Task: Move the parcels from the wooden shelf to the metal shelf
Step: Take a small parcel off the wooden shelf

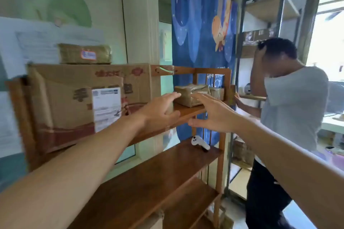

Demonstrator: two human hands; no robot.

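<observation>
Both grips are wide open, fingers spread, holding nothing. The left hand (pixel 160 111) and right hand (pixel 214 115) bracket a small brown parcel (pixel 191 95) on the wooden shelf (pixel 188 111), just past the fingertips; can't tell if they touch it. Left of the left hand sits a big cardboard box (pixel 78 102). Beyond the right hand stands the metal shelf (pixel 260 52), with a person in a white shirt (pixel 290 109) beside it.

Single head-worn wide-angle view, no second camera to overlap. It looks forward and slightly down along both outstretched forearms, close to the brown wooden slatted shelf (pixel 167 176), which fills centre and lower frame. Dark-framed metal shelf (pixel 242 46) sits farther back, right of centre. Edges bend with the lens; left side is blurred.
</observation>
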